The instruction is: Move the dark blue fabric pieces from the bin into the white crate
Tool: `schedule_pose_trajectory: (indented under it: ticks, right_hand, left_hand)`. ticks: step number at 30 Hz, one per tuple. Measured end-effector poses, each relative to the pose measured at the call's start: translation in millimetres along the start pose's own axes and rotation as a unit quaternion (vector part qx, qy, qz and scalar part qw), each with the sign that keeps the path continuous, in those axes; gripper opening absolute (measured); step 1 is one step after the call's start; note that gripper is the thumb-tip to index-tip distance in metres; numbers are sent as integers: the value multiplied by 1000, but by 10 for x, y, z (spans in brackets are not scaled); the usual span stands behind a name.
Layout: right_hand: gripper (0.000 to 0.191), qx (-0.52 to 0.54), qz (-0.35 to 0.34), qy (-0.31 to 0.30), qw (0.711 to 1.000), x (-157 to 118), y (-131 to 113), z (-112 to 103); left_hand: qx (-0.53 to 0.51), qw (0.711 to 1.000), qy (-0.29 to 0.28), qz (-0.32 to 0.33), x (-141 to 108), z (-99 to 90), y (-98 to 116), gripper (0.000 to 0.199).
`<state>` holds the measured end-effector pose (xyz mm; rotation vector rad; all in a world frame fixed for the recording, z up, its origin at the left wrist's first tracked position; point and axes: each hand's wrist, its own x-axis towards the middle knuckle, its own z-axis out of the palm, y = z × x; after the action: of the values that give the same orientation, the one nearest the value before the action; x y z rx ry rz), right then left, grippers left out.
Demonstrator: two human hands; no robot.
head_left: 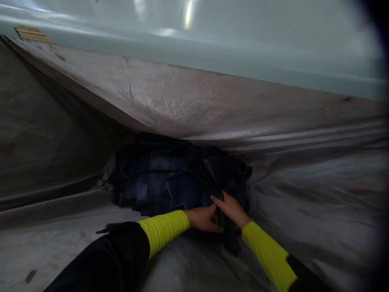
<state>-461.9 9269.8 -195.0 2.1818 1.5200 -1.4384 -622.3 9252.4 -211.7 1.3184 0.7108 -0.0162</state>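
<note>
A heap of dark blue denim pieces (170,190) lies in the fold of a greyish cloth. At its near right side my left hand (205,218) and my right hand (232,209) come close together. Between them is a dark denim piece (226,231), its lower end hanging toward me. The fingers of my right hand are closed on the upper part of it. My left hand is bent round its left side, thumb up toward the right fingers. Dim light hides the exact grip of the fingertips.
A pale green, glossy surface (212,48) runs across the top, with a striped patch (35,34) at its left edge. Below it hangs the greyish cloth (182,97), which slopes down around the heap and rises on the left and right.
</note>
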Motion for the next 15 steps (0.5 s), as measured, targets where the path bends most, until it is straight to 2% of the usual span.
schedule_pose_trajectory:
  ticks: [1,2,3,4,6,7,9,11,13,15]
  right_hand:
    - [51,-2,27,0,1000,72,68,-53]
    - [50,-9,55,4,998,139,147,-123]
    - [50,-14,74,14,997,196,230,-213]
    - [52,-19,84,27,996,235,310,-327]
    - [53,-48,96,57,993,249,436,-621]
    - [53,-77,102,73,989,221,469,-791]
    - [53,-161,104,107,976,106,463,-1123]
    - [55,-253,95,146,952,-55,364,-1345]
    - [53,-318,76,172,929,-203,218,-1359]
    - [44,-337,27,155,928,-294,95,-1151]
  left_hand:
    - [-7,999,-16,-35,-103,-113,-105,75]
    - [-17,996,-7,-87,-224,-241,-236,62]
    - [-43,982,30,-180,-358,-376,-388,40]
    - [-58,966,55,-245,-496,-509,-550,36]
    - [-97,939,98,-316,-730,-726,-850,50]
    - [-122,930,119,-327,-796,-791,-960,55]
    - [-179,920,166,-306,-774,-808,-1050,54]
    - [-224,918,211,-248,-540,-674,-939,45]
    - [-249,923,232,-181,-182,-431,-664,40]
    - [-259,934,213,-118,171,-156,-332,36]
